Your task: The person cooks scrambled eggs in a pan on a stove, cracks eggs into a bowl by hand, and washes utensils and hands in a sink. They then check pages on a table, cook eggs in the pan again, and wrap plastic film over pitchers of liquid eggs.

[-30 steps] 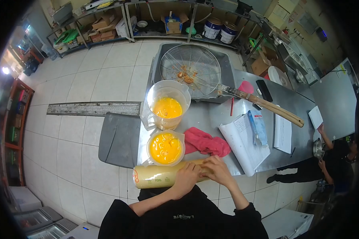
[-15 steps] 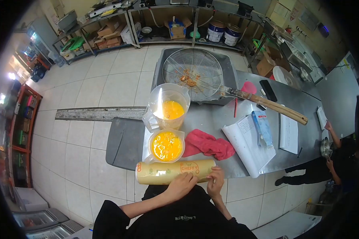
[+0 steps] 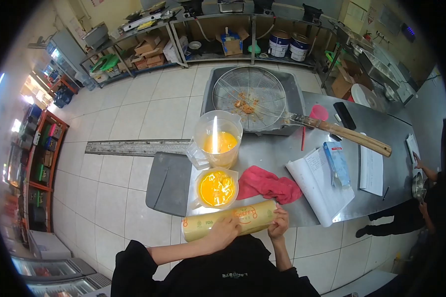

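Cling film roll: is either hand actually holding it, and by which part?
Yes. The left hand rests on the cling film roll mid-length; the right hand grips its right end.

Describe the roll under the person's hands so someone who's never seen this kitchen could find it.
Start at the steel table. On its near edge, in front of two jugs of yellow liquid, lies the cling film roll, with both hands on it. It is the only long pale-yellow cylinder there, printed with an orange logo.
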Demonstrator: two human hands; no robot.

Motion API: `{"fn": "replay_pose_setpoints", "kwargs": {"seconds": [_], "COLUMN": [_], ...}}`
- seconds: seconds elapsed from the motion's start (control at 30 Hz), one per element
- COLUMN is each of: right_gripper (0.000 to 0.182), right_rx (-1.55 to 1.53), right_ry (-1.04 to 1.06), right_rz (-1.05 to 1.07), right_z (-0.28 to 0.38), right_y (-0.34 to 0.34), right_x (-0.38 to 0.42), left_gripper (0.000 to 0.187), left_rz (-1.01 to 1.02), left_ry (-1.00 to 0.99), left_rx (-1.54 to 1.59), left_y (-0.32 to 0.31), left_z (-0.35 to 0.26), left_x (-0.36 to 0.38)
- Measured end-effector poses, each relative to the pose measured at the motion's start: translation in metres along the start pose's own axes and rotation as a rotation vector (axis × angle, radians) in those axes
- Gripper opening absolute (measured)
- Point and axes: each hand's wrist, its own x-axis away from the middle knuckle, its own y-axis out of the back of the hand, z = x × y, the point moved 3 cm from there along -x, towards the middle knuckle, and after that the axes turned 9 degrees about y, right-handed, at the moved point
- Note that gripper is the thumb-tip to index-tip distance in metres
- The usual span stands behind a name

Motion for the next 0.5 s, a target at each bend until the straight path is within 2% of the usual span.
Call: {"fn": "replay_pose_setpoints", "kwargs": {"seconds": [0.07,0.1,0.17,0.27,0.3,0.37,0.4,0.47,0.5], "right_gripper": [0.008,0.008,0.008,0.013,0.014,0.014,0.015,0.016,0.016], "right_rx": [-0.013,-0.027,-0.048,-0.048,-0.063,-0.076,-0.092,-0.107,-0.111], "right_ry": [0.021,0.052,0.085,0.089,0.097,0.105,0.124,0.135,0.132], "right_rz": [0.021,0.019,0.018,-0.023,-0.003,0.01,0.01,0.007,0.006], "right_z": [-0.005,-0.008,-0.011,-0.018,-0.018,-0.023,-0.025,-0.026,-0.026], "right_y": [0.0,-0.001,-0.006,-0.007,-0.007,-0.009,-0.01,-0.012,-0.013], "right_x": [-0.002,-0.005,-0.007,-0.013,-0.015,-0.02,-0.021,-0.023,-0.024], "left_gripper": [0.03,0.03,0.031,0.029,0.029,0.031,0.031,0.034,0.034], "left_rz": [-0.435,-0.436,-0.052,0.042,0.04,-0.003,-0.002,-0.317,-0.315], "left_ry": [-0.459,-0.453,-0.36,-0.253,-0.253,0.243,0.241,0.041,0.04], "left_rx": [0.019,0.016,0.065,0.055,0.052,0.129,0.122,-0.038,-0.04], "left_y": [0.012,0.014,0.006,-0.003,0.0,0.01,0.003,-0.005,-0.002], "left_z": [0.007,0.011,0.017,0.014,0.01,0.015,0.017,0.023,0.031], "left_x": [-0.001,-0.002,-0.005,0.001,0.006,0.016,0.022,0.037,0.036]}}
